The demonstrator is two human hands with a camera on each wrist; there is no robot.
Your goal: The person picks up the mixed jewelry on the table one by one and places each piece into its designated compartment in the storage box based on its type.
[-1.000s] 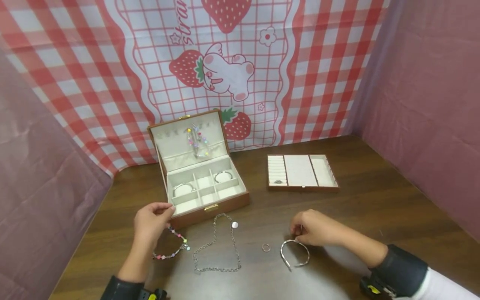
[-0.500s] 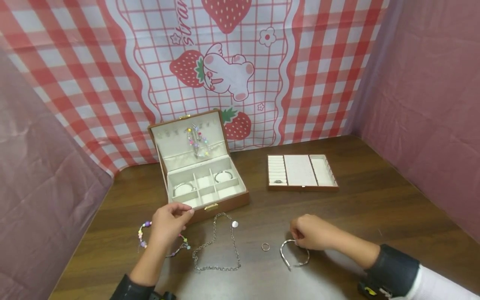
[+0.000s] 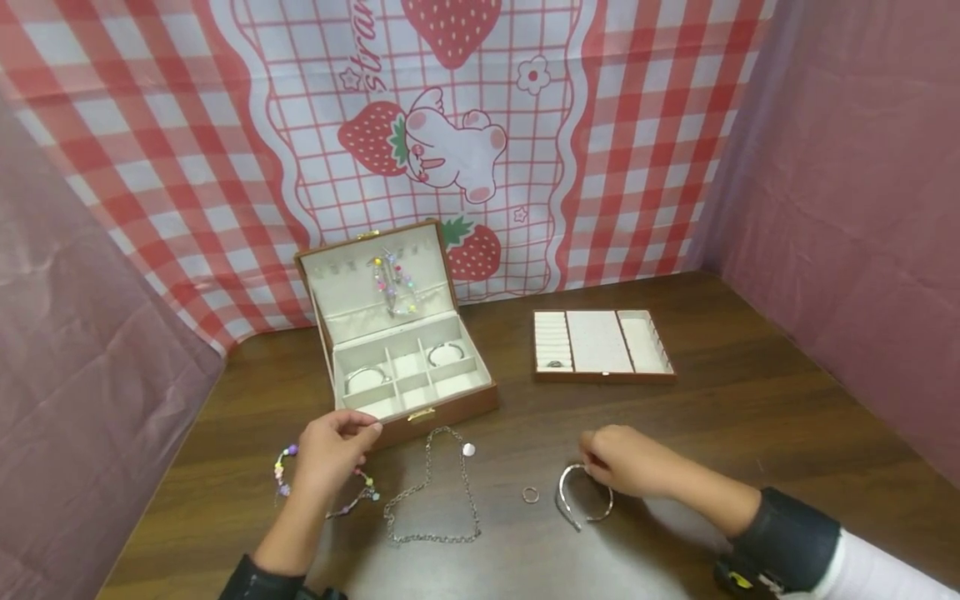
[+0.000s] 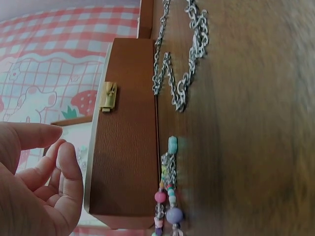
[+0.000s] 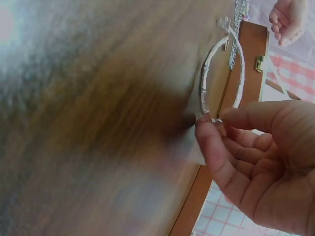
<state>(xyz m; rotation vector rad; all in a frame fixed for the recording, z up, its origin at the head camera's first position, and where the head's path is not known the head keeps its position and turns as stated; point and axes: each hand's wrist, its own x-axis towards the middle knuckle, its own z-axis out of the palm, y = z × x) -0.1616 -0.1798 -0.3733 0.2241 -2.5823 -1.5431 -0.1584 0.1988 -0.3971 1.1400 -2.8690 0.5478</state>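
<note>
My right hand [image 3: 626, 460] pinches a silver open cuff bracelet [image 3: 562, 498] between thumb and index finger. In the right wrist view the cuff bracelet [image 5: 204, 81] is tilted up on edge, its far side over the wood. My left hand [image 3: 330, 454] hovers near the front left corner of a brown jewelry box [image 3: 457, 407], its fingers loosely curled with nothing between thumb and fingertips. Partly hidden under that forearm lies a colourful beaded bracelet [image 3: 280, 471]. Between the hands are a silver chain necklace [image 3: 431, 538] with a round white pendant and a small ring [image 3: 530, 502].
The box's lid stands open, with a beaded strand [image 3: 382, 283] hanging inside it. Two silver bracelets lie in separate compartments. Right of the box sits a shallow tray [image 3: 600, 342] with ring slots, one ring in them. A checkered strawberry cloth [image 3: 645, 150] hangs behind.
My right hand has taken hold of the cuff bracelet and shifted it slightly up and left. My left hand has moved right over the beaded bracelet, then slightly back left.
</note>
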